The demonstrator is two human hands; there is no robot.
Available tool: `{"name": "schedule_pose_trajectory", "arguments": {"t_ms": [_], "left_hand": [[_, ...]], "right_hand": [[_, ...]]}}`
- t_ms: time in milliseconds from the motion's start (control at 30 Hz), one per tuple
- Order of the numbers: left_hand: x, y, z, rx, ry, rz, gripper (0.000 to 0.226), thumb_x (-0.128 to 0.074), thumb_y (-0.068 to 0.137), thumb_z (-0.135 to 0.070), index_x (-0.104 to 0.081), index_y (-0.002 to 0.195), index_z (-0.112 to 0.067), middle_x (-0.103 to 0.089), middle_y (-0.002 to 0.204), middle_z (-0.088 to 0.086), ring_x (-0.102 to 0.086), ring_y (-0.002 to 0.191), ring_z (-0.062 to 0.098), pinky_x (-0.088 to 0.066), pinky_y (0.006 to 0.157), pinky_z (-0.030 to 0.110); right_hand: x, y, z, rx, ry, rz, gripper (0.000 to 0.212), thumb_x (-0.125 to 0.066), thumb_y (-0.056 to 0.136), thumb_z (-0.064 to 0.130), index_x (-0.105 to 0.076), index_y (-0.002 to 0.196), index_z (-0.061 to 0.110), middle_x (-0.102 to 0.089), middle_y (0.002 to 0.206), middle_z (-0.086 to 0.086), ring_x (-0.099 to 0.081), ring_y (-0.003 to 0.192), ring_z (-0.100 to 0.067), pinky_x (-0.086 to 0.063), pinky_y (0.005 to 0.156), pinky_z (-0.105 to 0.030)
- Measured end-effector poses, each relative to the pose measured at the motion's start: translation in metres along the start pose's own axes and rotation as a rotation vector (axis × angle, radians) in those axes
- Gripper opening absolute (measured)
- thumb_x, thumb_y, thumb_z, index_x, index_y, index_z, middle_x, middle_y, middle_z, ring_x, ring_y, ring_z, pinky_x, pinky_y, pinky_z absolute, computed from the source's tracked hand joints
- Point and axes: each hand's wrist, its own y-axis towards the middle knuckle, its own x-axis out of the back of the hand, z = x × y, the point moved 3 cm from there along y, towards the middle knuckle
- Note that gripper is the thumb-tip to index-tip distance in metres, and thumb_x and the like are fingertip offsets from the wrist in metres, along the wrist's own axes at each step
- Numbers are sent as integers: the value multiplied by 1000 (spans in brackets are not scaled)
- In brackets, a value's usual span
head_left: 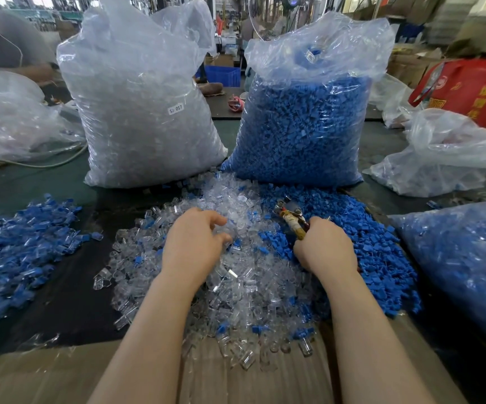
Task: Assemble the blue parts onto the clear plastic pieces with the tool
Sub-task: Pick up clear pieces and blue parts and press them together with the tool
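**Desk:** Hands first, left to right. What are they doing?

**Photographer:** Two bare hands over the worktable (70, 301). The left hand (191, 247) reaches into the clear plastic pieces (244, 284), fingers curled and pinching at one of them; I cannot tell whether the piece is off the heap. The right hand (324, 247) is wrapped tight round the handles of the tool (292, 218), a plier-like thing whose metal head points up and away from the wrist, over the edge of the loose blue parts (378, 249).

**Desk:** Counts?

**Photographer:** One tool. The pieces run far past counting. Three heaps: a mixed blue-and-clear pile (17, 246) well to the left of the left hand, the clear heap under and between both hands, the blue heap under and right of the right hand.

**Desk:** Containers?

**Photographer:** Two tall plastic sacks stand beyond the hands: the clear sack (142, 112), beyond the left hand, is full of clear pieces and carries a small label, "SJ 017"; the blue sack (303, 123), beyond the right hand, is full of blue parts. A third bag (463, 260) holding blue pieces lies right of the right hand. A cardboard sheet (46, 374) lies beneath the forearms.
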Motion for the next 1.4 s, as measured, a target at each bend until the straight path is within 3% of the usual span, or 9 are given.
{"name": "schedule_pose_trajectory", "arguments": {"t_ms": [67,167,267,467,700,1000,1133,1233,1400], "left_hand": [[2,0,2,31,-56,-16,16,-76,83,-32,-72,99,-29,-62,82,-18,-59,71,-1,-45,64,20],[5,1,3,68,-158,-21,11,-77,82,-32,-72,92,-31,-66,79,-16,-62,72,1,-53,67,26],[9,1,0,68,-283,-48,7,-77,82,-35,-70,83,-34,-67,75,-16,-62,66,-1,-47,61,21],[11,-1,-10,49,-519,-31,7,-74,86,-28,-74,93,-32,-72,79,-14,-66,76,-1,-53,72,22],[8,-4,-23,77,-718,12,8,-72,88,-14,-68,95,-18,-75,80,-1,-72,70,6,-57,66,19],[-1,-9,-36,2,-692,64,12,-66,91,-8,-71,99,-16,-76,82,1,-73,72,7,-58,73,22],[-1,-9,-37,-7,-698,64,14,-67,90,-7,-73,101,-13,-75,80,0,-73,72,8,-55,65,15],[-2,-9,-38,-25,-666,81,15,-67,89,-6,-73,101,-14,-75,77,-4,-72,69,4,-52,62,12],[-2,-9,-40,-98,-552,77,22,-63,93,-15,-72,112,-20,-73,85,-14,-71,78,0,-57,76,20]], "right_hand": [[0,0,1,7,20,-12,17,-60,86,24,-48,95,16,-50,89,-5,-50,79,-28,-37,61,-34],[0,1,1,15,54,-34,14,-59,86,23,-50,93,16,-53,91,-6,-51,78,-27,-37,61,-33],[4,1,1,30,153,-73,8,-57,84,22,-51,83,17,-56,86,-6,-52,71,-25,-35,55,-31],[12,-1,9,170,473,-103,16,-63,83,26,-52,71,23,-54,63,5,-49,58,-15,-30,50,-29],[13,-9,21,314,736,9,14,-67,83,22,-58,75,15,-46,51,12,-34,47,-5,-33,55,-31],[16,-18,34,389,678,55,12,-68,82,20,-59,74,18,-51,56,9,-42,54,-8,-36,54,-27],[16,-18,34,381,632,41,17,-67,82,21,-56,70,24,-52,51,16,-42,50,-3,-32,50,-19],[17,-19,34,386,612,23,15,-68,82,21,-57,72,23,-53,56,11,-44,52,-4,-33,49,-19],[18,-22,38,405,577,-28,14,-67,81,20,-57,71,19,-55,59,5,-45,52,-5,-35,46,-16]]}}
